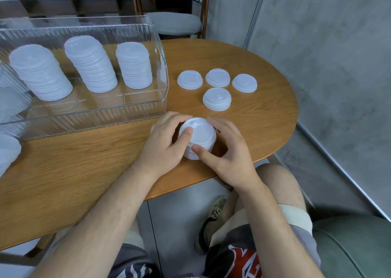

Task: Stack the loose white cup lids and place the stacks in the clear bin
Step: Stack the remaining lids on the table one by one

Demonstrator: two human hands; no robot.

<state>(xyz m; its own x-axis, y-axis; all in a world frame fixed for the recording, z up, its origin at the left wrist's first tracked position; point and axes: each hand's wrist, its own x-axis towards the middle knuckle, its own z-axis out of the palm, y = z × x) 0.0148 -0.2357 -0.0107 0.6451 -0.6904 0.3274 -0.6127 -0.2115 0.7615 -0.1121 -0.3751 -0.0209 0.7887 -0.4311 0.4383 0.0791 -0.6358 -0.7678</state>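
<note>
Wooden table (84,161) bears clear bin (84,113), loose lids (189,80) and short stacks (216,99).

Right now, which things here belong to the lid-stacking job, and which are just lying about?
Job: lid stack held by left hand and right hand; short stack; three loose lids; clear bin with three tall stacks.
Just there: wooden table; grey chair behind; green seat.

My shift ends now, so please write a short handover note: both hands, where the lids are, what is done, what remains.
The left grip and right grip both hold a short lid stack on the table, near its front edge.
In the clear bin: three tall stacks.
Right of the bin: three single lids, another short stack before them.
Done: three stacks binned.
To do: stack the singles, bin both short stacks.
</note>
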